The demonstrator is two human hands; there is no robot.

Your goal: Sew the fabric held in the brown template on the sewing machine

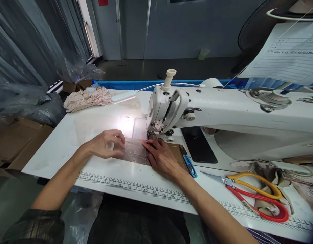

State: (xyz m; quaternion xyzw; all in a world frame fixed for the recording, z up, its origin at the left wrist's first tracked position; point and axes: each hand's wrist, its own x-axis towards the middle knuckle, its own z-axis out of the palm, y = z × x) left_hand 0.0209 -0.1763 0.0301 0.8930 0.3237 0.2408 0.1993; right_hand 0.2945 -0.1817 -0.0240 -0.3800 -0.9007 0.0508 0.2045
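Translucent mauve sheet (pixel 134 151) was laid on counter (pixel 51 149), just before presser foot (pixel 148 135) of sewing machine (pixel 217 105); fabric or film not clear. Right hand (pixel 161 157) was rested on it, fingers spread, unclosed. Left hand (pixel 108 144) was half-curled at its left end; grip couldn't be told. Judged light, limp, slippery, easily creased; best held by edges.
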